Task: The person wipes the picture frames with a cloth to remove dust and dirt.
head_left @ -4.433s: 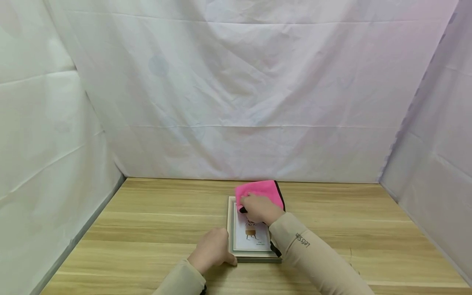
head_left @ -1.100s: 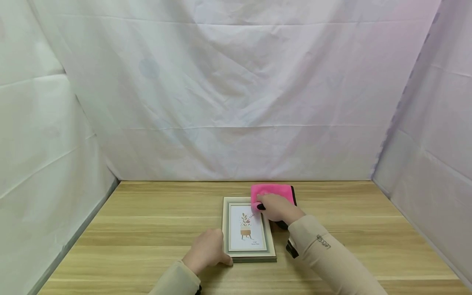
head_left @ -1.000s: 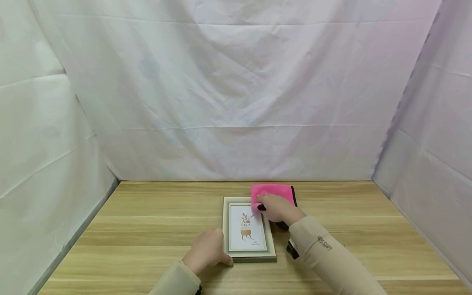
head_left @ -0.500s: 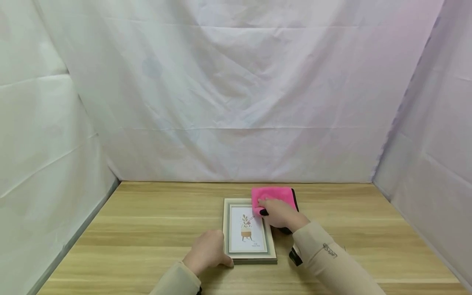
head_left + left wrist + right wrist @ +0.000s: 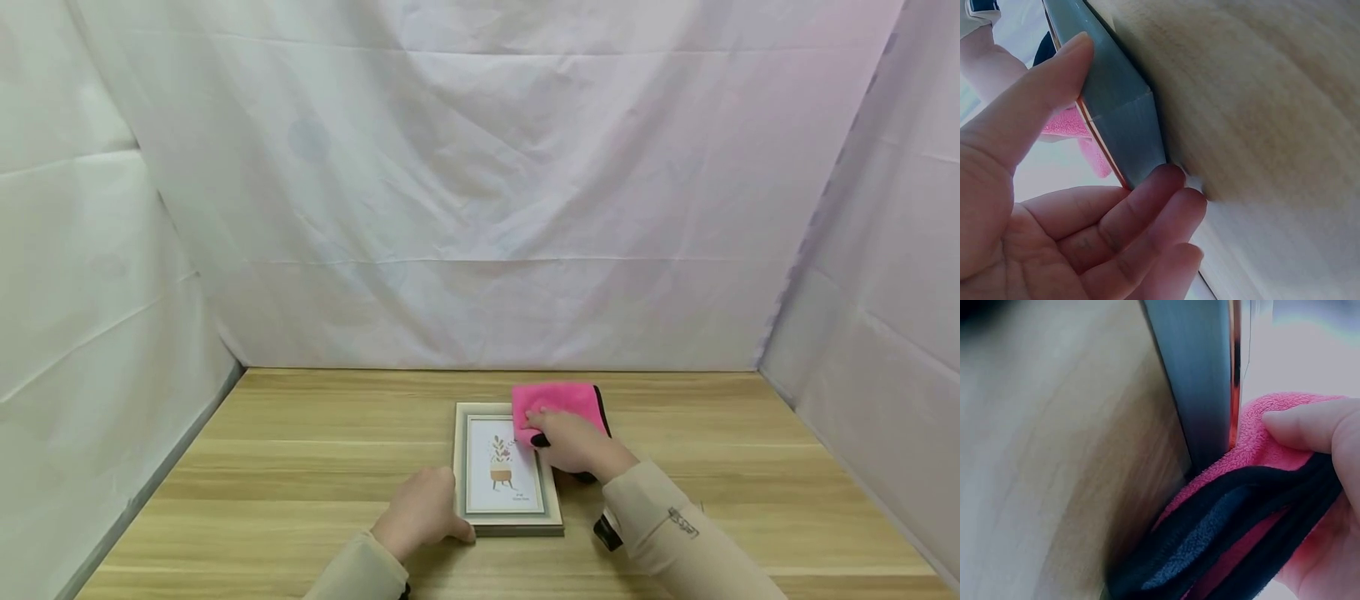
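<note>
A picture frame (image 5: pixel 504 518) with a pale border and a potted-plant print lies flat on the wooden table. My left hand (image 5: pixel 422 510) grips its near left corner; in the left wrist view the thumb (image 5: pixel 1054 84) lies along one grey side and curled fingers (image 5: pixel 1141 212) touch the other. At the frame's upper right, my right hand (image 5: pixel 573 442) holds a folded pink cloth (image 5: pixel 558 398) with black edging against the border. The right wrist view shows the cloth (image 5: pixel 1260 434) draped over the frame's side (image 5: pixel 1197 375), with the thumb pressing on it.
The wood-grain table (image 5: pixel 337 433) spreads out around the frame. White sheeting hangs behind the table (image 5: pixel 480 208) and along both sides. A black strap (image 5: pixel 607 532) shows at the right wrist.
Over the earlier frames the right hand and cloth have moved from the frame's top to its right edge, lately sliding slightly nearer me. The left hand keeps its grip on the corner.
</note>
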The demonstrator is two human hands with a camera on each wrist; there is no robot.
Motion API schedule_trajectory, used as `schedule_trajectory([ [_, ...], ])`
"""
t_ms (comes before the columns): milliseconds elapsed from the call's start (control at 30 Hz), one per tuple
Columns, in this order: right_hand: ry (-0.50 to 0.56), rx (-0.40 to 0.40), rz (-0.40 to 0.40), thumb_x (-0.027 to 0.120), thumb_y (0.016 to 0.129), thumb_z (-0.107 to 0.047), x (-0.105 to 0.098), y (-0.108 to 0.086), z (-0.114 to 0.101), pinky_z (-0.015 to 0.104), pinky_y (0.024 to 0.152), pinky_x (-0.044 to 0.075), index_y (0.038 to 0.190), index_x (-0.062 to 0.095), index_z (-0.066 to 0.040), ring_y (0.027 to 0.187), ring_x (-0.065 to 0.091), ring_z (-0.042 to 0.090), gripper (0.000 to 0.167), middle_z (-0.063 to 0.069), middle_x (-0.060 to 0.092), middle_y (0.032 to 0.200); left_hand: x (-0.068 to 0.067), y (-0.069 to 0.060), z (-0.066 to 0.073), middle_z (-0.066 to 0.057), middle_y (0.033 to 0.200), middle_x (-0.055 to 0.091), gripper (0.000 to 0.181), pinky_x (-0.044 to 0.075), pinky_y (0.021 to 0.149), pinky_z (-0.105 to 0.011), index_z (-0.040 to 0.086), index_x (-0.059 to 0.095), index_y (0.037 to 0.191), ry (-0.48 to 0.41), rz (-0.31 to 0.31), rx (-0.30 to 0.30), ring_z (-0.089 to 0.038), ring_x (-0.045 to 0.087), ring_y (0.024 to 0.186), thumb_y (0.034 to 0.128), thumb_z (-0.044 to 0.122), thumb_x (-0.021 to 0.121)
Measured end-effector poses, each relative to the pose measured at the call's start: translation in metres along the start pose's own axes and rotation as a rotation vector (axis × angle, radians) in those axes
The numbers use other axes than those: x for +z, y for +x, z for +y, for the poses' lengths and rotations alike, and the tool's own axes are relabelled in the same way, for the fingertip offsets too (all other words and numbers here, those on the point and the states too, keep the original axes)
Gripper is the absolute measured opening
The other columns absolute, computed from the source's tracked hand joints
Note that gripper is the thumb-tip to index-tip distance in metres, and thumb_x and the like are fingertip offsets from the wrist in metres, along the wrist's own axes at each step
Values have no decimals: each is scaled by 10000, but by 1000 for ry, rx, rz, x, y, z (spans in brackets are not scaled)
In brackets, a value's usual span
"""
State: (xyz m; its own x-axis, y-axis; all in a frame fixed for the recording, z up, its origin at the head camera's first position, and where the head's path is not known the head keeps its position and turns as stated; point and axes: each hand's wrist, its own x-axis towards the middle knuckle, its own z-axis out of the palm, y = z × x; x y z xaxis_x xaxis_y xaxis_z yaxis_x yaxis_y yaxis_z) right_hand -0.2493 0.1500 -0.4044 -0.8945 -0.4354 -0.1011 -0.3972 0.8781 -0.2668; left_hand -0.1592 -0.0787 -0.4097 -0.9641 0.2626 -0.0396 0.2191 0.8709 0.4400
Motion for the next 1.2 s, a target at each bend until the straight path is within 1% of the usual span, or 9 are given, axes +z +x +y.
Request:
schedule_trajectory([
  [100,3,-4,6,578,921,-183,1,-1,0,448,1113,297,1387,468,-106,1373,364,276,485,88,453,1443,0,0,-1,51,528,400,465,344,452,-275,138,470,541,7,5,3,-117,365,508,508,320,897],
  [267,14,-19,11,586,917,-176,2,-5,-2,453,1111,299,1346,522,-117,1373,365,277,437,71,466,1436,0,0,-1,40,540,439,462,352,460,-276,137,478,545,5,8,6,-120,377,515,500,323,898],
  [533,8,-40,34,601,905,-173,3,-15,-5,456,1096,323,1357,504,-89,1349,400,292,469,96,480,1420,0,0,-1,58,527,388,477,347,452,-273,139,459,542,-1,10,8,-113,360,508,507,320,899],
  [933,4,-63,50,605,901,-173,7,-26,-6,453,1079,347,1338,528,-100,1339,419,284,449,86,493,1411,-2,-1,1,39,554,433,464,353,471,-283,128,483,582,-5,11,7,-127,380,521,503,311,902],
  [1200,20,-63,36,591,923,-233,9,-33,-7,463,1091,326,1345,523,-113,1364,383,281,444,61,479,1427,-2,-1,0,15,601,469,464,358,486,-290,109,503,616,2,9,7,-136,390,543,503,310,905],
])
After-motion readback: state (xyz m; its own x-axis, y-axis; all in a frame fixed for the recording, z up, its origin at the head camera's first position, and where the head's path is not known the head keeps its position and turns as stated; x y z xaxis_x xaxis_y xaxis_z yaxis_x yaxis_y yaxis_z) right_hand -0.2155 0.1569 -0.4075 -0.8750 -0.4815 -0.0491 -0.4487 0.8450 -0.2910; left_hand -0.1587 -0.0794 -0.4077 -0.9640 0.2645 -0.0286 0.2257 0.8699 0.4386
